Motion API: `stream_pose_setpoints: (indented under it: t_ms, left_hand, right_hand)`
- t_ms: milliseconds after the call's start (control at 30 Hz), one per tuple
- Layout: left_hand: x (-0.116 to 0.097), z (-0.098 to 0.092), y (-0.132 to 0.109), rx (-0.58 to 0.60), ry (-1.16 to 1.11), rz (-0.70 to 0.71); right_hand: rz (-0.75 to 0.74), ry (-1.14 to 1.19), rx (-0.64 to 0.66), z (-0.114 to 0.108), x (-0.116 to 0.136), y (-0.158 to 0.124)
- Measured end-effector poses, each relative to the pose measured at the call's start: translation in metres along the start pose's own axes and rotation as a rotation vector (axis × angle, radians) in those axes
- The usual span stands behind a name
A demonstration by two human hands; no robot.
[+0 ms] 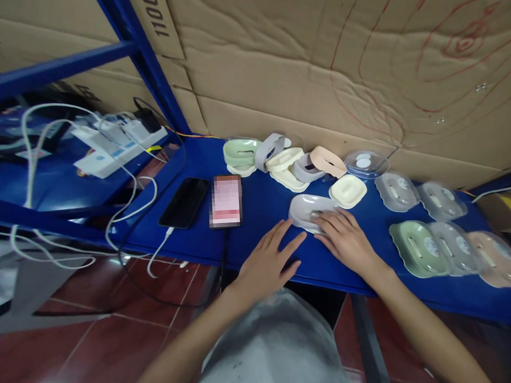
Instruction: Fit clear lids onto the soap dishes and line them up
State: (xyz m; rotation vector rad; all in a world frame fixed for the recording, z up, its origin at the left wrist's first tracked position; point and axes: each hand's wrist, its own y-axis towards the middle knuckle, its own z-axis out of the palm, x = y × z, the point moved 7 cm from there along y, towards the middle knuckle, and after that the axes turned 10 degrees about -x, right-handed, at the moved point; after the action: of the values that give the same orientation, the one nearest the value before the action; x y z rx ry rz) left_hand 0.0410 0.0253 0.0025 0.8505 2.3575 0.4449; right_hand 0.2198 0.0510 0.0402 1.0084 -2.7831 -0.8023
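"Dish [298, 209], pale grey: where?"

"On blue desk [262, 205], between the hands' reach; cream tray [348, 191] just behind, to its right."

"Fingers?"

"Left hand [263, 262]: spread apart, tips beside the rim, contact unclear. Right hand [348, 244]: fingers near one another over the dish's right part; cannot tell if clamped on anything."

"Advice?"

"My judgement: steady the left rim lightly against skidding, work the right fingers gently, and keep knuckles off the tray."
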Motion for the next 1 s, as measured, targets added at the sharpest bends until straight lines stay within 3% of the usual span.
stream_pose_setpoints:
  t_ms: [167, 367, 533, 667, 767, 900, 1000]
  left_hand:
    - [0.000, 0.000, 0.000, -0.011, 0.007, -0.004]
    - [0.001, 0.002, 0.000, -0.001, 0.025, 0.018]
    - [0.001, 0.002, -0.001, -0.001, 0.024, 0.038]
    - [0.000, 0.002, 0.000, 0.005, 0.026, 0.057]
    - [-0.001, 0.001, 0.000, 0.015, 0.022, 0.057]
    - [-0.002, -0.002, 0.002, 0.000, 0.008, 0.047]
    - [-0.003, -0.004, 0.003, -0.003, 0.013, 0.042]
  right_hand:
    - [-0.081, 0.145, -0.029, -0.003, -0.003, 0.000]
    - [0.012, 0.208, -0.062, -0.008, -0.012, -0.011]
    - [0.022, 0.144, -0.032, -0.004, 0.010, -0.031]
    - [-0.052, 0.256, 0.023, -0.009, 0.020, -0.030]
    - [0.057, 0.231, -0.016, -0.017, -0.032, -0.007]
    - [0.540, -0.200, -0.130, -0.018, -0.159, 0.024]
    - [0.729, -0.373, -0.113, -0.007, -0.217, 0.030]
